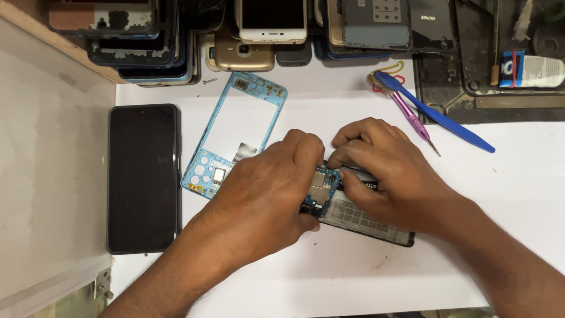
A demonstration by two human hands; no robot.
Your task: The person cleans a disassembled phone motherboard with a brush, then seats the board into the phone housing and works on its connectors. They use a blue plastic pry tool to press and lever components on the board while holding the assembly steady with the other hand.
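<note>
Hands: your left hand (pixel 276 188) pinches the phone's (pixel 359 215) end; your right hand (pixel 385 171) presses fingertips together on the blue board (pixel 322 191).
Where: phone mid-table (pixel 353 277), beside the blue frame (pixel 232 132).
Axis: long side runs upper left to lower right — board end toward the frame.
Tip: steady the body; lift the board gently, level.

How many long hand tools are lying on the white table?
2. A blue plastic pry tool lies at the upper right, and a purple-handled screwdriver lies just beside and partly under it. More may be hidden under the hands.
</note>
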